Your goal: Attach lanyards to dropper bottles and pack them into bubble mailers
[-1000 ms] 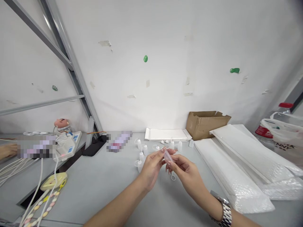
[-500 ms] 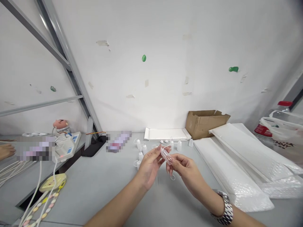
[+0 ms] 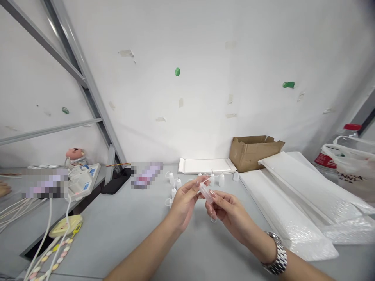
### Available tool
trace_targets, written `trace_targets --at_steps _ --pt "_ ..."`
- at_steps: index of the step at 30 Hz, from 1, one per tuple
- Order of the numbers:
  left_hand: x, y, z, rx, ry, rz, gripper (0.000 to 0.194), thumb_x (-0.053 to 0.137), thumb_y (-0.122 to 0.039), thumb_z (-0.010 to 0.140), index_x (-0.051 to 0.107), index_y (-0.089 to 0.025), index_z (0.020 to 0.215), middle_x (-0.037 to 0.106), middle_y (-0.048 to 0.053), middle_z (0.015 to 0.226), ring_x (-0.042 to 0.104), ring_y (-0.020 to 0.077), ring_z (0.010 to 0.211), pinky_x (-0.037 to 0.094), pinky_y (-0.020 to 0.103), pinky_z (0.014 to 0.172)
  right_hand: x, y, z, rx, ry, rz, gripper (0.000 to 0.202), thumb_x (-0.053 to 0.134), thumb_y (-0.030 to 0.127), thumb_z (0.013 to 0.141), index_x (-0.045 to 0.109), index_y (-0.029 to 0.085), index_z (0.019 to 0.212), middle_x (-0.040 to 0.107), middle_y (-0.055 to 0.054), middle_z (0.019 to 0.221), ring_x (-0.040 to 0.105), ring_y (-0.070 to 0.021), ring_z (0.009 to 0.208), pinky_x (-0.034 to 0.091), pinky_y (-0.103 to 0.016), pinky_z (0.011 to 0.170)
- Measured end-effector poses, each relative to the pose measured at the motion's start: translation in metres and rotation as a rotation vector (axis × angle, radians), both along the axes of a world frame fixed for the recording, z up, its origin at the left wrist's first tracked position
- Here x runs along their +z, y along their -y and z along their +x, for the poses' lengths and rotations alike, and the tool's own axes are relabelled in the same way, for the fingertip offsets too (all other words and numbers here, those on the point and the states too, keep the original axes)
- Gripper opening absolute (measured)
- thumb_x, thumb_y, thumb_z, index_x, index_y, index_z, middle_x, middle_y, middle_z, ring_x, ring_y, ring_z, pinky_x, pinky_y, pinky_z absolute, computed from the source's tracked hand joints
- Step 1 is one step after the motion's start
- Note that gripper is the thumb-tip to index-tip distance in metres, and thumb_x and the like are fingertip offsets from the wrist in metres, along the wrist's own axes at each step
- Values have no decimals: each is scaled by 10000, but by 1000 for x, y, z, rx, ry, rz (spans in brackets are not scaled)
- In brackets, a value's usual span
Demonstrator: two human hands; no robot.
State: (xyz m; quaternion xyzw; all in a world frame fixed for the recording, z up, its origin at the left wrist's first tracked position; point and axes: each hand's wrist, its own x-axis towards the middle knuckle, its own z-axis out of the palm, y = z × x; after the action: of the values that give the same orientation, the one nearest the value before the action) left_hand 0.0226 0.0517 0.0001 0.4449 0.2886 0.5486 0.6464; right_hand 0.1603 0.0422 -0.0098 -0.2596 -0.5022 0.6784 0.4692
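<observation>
Over the middle of the grey table I hold a small translucent squeeze bottle (image 3: 207,194), tilted between both hands. The fingers of my left hand (image 3: 184,201) pinch its upper end, where a thin white strap shows near the fingertips. Thumb and fingers of my right hand (image 3: 230,210) close on the lower body. A small clear ring (image 3: 213,220) peeks out below the right fingers; what it belongs to is hidden. Behind my hands stand several small white bottles with looped cap straps, one (image 3: 171,178) at the left and another (image 3: 222,180) at the right.
White bubble mailers (image 3: 287,218) lie at the right, near a brown cardboard box (image 3: 258,154). A flat white package (image 3: 206,166) rests by the wall. At the left are a black phone (image 3: 115,185), a power strip (image 3: 86,183) and cables. Another person's hand (image 3: 4,189) shows at the far left.
My right fingers have curled in, and the ring below them has moved up and is more covered. The bottle stays between both hands. The other person's hand has shifted left.
</observation>
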Motion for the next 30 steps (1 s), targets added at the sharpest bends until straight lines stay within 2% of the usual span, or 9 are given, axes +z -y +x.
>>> trace_targets --at_steps 4,7,13,17,21,24,26,28,30 --pt "-4 0 3 11 48 -30 231 576 -348 787 692 -170 878 640 85 1022 543 198 915 387 308 801 -4 -1 -1 52 -71 -48 337 553 409 803 545 143 596 482 14 518 368 -87 497 281 -247 530" --pt "-8 1 5 1 64 -26 252 562 -380 789 689 -168 840 650 62 890 556 164 781 394 303 771 -6 -2 -1 62 -100 -56 359 563 409 792 519 149 549 449 19 501 367 -95 513 290 -251 542" --pt "-11 3 7 79 2 -27 252 582 -378 772 706 -160 792 666 80 972 555 222 945 374 345 864 -7 -4 -1 -16 30 -4 370 544 464 786 524 155 584 468 13 534 386 -98 502 318 -252 519" --pt "-9 4 7 146 -27 -37 230 605 -354 755 711 -162 824 671 91 1001 549 239 974 361 383 895 -9 -6 0 -197 321 267 332 476 441 838 545 168 663 496 4 587 463 -124 548 377 -263 544" --pt "-7 6 8 109 23 -91 245 589 -381 763 714 -180 825 644 90 1097 514 259 1067 346 394 917 -16 -4 1 -445 623 658 185 426 304 887 568 188 915 570 -25 696 522 -155 629 431 -286 603" --pt "-7 8 8 97 54 -108 263 584 -402 765 714 -183 831 643 94 1103 499 265 1100 334 396 928 -22 -2 1 -612 722 997 158 447 208 874 557 184 984 588 -55 748 522 -175 669 445 -304 617" --pt "-6 9 7 104 42 -80 271 582 -408 765 714 -179 823 654 96 1084 508 266 1091 326 395 935 -23 0 0 -668 726 1100 155 454 181 866 560 174 979 583 -60 733 511 -180 662 442 -306 601" --pt "-5 10 7 100 20 -40 281 580 -413 766 716 -172 810 659 97 1074 501 267 1104 307 387 958 -20 2 0 -634 698 1040 137 455 200 868 566 179 944 573 -51 708 507 -176 647 435 -303 593" --pt "-3 10 6 80 1 -2 287 575 -412 769 718 -166 805 669 99 1049 488 267 1124 286 380 981 -14 3 1 -509 621 811 153 435 262 882 569 191 857 550 -31 670 503 -163 619 424 -289 578"
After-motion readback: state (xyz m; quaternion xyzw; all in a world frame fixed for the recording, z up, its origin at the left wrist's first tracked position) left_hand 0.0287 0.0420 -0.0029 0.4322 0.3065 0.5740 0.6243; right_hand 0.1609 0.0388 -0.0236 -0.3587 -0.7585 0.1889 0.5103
